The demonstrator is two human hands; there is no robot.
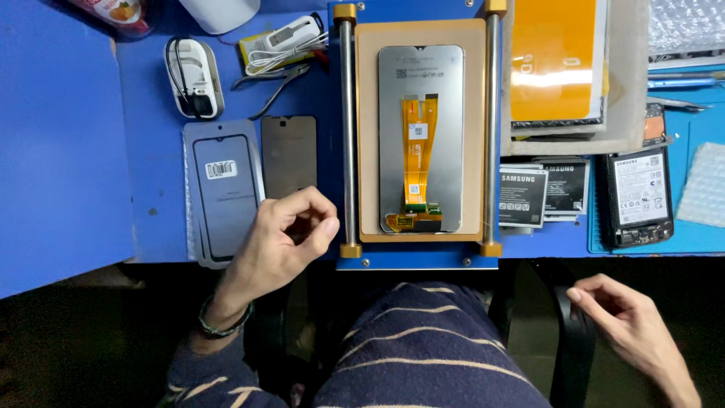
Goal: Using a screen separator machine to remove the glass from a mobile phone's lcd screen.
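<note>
The left hand (283, 234) hovers at the front edge of the blue bench (68, 151), fingers curled loosely inward with the thumb tip near the forefinger; nothing shows between them, and it holds nothing that can be seen. A beaded band circles its wrist. It covers the near corner of a dark glass panel (289, 155) lying flat on the bench, and just beside that, toward the bench's left edge, lies a black front glass lens (225, 198) in clear film with a white sticker near its top.

The right hand (630, 325) hangs below the front edge of the bench, off the surface, fingers half bent and empty, well apart from the left hand.

Between the two hands, at the middle of the front edge, sits a screen separator plate (417, 257) with two steel rails and brass end blocks. On its tan pad lies a phone display assembly (421, 136), face down, its orange flex cable running down the back to the connector at the near end.

Toward the right edge lie flat phone batteries (522, 198) in a small stack and an opened phone body (639, 198). At the back edge are a white charger with coiled cable (195, 75), tweezers (276, 89) and an orange sheet (557, 60) on a grey tray.
</note>
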